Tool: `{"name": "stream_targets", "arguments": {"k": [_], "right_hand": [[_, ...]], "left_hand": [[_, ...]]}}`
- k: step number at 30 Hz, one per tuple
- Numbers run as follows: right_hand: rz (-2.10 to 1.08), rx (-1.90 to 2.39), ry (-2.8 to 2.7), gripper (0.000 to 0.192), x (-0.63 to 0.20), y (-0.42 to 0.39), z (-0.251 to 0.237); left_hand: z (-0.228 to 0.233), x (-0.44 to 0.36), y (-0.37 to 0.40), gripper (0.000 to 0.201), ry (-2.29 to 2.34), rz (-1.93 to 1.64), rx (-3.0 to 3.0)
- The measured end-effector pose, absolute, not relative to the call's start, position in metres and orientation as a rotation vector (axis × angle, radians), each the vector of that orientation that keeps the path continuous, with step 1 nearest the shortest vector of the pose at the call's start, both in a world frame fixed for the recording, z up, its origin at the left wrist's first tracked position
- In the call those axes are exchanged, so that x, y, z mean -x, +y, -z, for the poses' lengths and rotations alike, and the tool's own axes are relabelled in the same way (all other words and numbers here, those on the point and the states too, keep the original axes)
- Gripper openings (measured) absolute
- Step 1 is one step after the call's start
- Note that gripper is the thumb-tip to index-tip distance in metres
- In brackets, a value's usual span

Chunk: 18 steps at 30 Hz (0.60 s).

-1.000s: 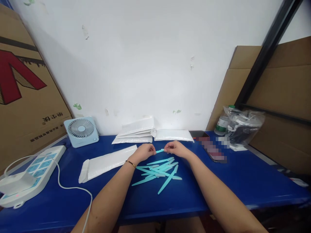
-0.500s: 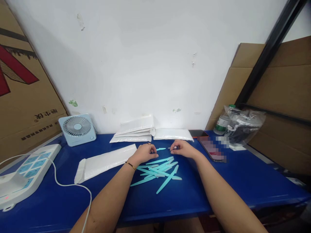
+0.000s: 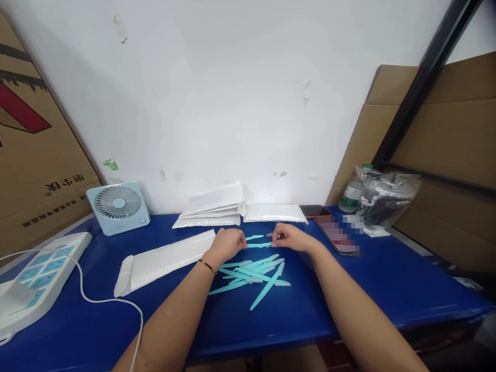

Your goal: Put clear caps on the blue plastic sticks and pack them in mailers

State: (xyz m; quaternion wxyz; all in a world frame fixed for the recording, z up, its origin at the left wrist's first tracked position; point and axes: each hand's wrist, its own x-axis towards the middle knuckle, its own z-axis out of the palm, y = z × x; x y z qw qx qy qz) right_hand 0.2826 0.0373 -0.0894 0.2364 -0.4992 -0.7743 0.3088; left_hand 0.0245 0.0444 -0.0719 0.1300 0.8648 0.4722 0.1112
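My left hand (image 3: 229,242) and my right hand (image 3: 285,237) face each other above a loose pile. Between their pinched fingertips stretches a slim turquoise eyebrow razor (image 3: 259,245), one end at each hand. Just beyond it, a second turquoise razor (image 3: 254,237) lies on the table beside my left fingers. A small clear piece (image 3: 269,235), perhaps a blade cover, shows by my right fingertips. Nearer to me, several more turquoise razors (image 3: 267,287) lie crossed over one another, some with pale covers on their ends.
On the blue table (image 3: 294,320) lie a white padded envelope (image 3: 166,261) and a stack of similar ones (image 3: 213,201) by the wall. A fan (image 3: 118,206), power strip (image 3: 46,274) and white cable (image 3: 112,300) stand left. Phones (image 3: 337,235), a bottle (image 3: 351,196) and plastic bag (image 3: 387,201) are right.
A razor now spans between both hands, where before my hands were apart with no razor joining them. My left fingers have closed on its end. The view has shifted slightly.
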Motion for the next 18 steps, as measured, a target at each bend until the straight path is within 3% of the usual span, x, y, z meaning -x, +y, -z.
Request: {"name": "stream_targets", "arguments": {"k": [6,18], "right_hand": [[-0.647,1.440,-2.042,0.031,-0.301,0.038,0.082],[-0.893,1.227,-2.475,0.019,-0.277,0.027,0.079]], "left_hand": [[0.075,-0.010,0.055,0.020,1.453,-0.439,-2.424],[0.073,-0.026,0.032,0.037,1.102,-0.341,-2.359]]}}
